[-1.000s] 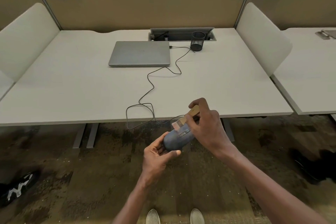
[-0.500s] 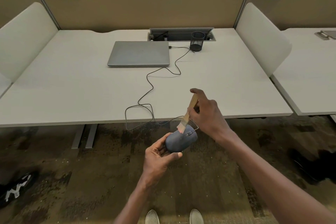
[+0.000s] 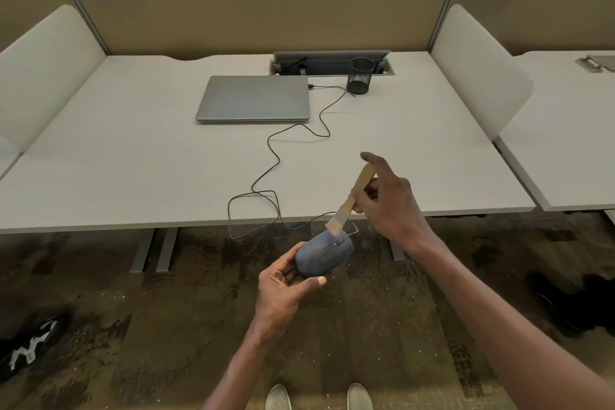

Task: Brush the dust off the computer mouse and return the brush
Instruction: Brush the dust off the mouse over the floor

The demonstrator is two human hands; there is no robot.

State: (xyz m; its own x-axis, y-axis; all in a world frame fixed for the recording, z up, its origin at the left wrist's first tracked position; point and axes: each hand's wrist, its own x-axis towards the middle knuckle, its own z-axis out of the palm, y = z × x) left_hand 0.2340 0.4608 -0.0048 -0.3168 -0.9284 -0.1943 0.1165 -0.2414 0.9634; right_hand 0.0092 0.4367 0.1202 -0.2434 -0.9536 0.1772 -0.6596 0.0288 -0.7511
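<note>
The computer mouse [image 3: 324, 254] is held clear of the table [image 3: 133, 160], just in front of its near edge and over the carpeted floor, probably so that loosened dust falls to the floor and not onto the work surface. It is cradled from below by the left hand [image 3: 283, 293], whose fingers [image 3: 293, 248] are curled round its rear while the thumb is pressed along its side, leaving the buttons and wheel exposed. The brush [image 3: 349, 201] is pinched at its wooden handle by the right hand [image 3: 389, 206], the forefinger stretched out along the handle, and is tilted so that the bristles meet the front end of the mouse. The mouse cable [image 3: 276, 156] trails over the near table edge and loops back towards the closed laptop [image 3: 254, 98], so slack is limited. Wide bare table lies beyond the mouse; the mesh pen cup [image 3: 360, 75] at the far side, beside the laptop, seems the likely place for the brush.
</note>
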